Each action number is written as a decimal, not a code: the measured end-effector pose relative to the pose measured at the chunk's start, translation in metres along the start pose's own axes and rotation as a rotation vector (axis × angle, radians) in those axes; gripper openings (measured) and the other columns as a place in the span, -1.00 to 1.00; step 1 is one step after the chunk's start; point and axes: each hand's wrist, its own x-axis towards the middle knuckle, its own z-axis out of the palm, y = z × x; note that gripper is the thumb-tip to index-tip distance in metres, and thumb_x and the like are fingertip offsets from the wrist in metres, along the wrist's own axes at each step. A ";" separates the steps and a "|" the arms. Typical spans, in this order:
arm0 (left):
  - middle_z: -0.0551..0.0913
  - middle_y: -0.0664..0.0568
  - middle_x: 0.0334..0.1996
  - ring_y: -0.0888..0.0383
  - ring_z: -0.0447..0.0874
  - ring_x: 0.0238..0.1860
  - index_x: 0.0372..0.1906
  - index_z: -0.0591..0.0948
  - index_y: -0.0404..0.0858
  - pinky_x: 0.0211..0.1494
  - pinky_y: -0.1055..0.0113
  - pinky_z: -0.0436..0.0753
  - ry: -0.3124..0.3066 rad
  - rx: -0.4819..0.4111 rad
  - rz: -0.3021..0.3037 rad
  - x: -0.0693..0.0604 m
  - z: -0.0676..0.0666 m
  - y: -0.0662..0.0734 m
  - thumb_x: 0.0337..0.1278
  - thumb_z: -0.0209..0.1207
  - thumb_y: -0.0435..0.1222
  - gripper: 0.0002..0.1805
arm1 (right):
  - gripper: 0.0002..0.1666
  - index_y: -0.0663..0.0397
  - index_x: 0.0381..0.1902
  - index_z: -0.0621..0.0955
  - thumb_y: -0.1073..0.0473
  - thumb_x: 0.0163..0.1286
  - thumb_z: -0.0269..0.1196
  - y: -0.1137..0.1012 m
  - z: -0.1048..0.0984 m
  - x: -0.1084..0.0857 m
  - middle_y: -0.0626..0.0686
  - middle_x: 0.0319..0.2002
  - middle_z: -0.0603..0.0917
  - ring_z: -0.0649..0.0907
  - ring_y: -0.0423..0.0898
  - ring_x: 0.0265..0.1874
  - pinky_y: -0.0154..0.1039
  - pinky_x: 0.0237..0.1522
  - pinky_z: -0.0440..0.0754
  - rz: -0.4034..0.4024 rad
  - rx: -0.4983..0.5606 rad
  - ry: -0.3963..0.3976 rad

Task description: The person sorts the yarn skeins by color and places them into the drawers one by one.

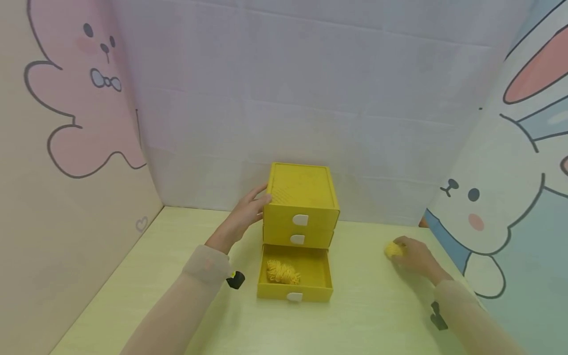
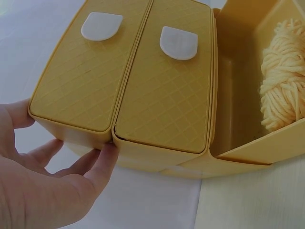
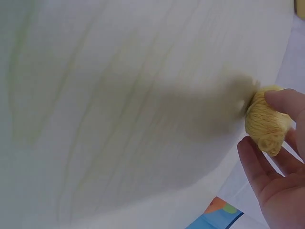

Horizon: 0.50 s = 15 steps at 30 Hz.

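A small yellow drawer cabinet (image 1: 301, 185) with white tabs stands against the back wall. Its bottom drawer (image 1: 315, 268) is pulled out, while the upper two are closed. Inside that drawer, toward its left side, lies a twisted skein of yellow yarn (image 1: 282, 272). My left hand (image 1: 241, 217) rests on the cabinet's left side, thumb at the top edge and fingers spread along the side wall in the left wrist view. Over at the right of the table, my right hand (image 1: 414, 255) holds a yellow ball of yarn (image 3: 268, 121) between thumb and fingers, at or just above the tabletop.
A pale table (image 1: 355, 315) carries everything. White cloth (image 1: 301, 98) hangs behind it. Printed side panels stand left and right, a pink bear (image 1: 84, 123) on one and a white rabbit (image 1: 492, 212) on the other; the right panel is close to my right hand.
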 end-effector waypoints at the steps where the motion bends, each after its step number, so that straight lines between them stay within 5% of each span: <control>1: 0.17 0.00 0.67 -0.12 0.33 0.58 0.72 0.15 0.13 0.63 -0.14 0.33 0.001 0.000 -0.002 0.000 0.000 0.000 0.65 0.06 0.03 -0.30 | -0.46 0.45 0.09 0.65 0.22 0.23 0.50 -0.003 0.000 -0.001 0.43 0.01 0.73 0.70 0.40 -0.03 0.38 0.05 0.64 -0.011 0.005 0.002; 15: 0.14 -0.02 0.68 -0.14 0.29 0.60 0.72 0.14 0.14 0.64 -0.14 0.30 -0.015 -0.007 0.003 0.000 -0.003 0.000 0.66 0.05 0.02 -0.31 | -0.46 0.34 0.13 0.68 0.24 0.23 0.57 -0.058 -0.010 -0.003 0.34 0.09 0.74 0.72 0.34 0.02 0.31 0.05 0.71 -0.142 0.061 -0.016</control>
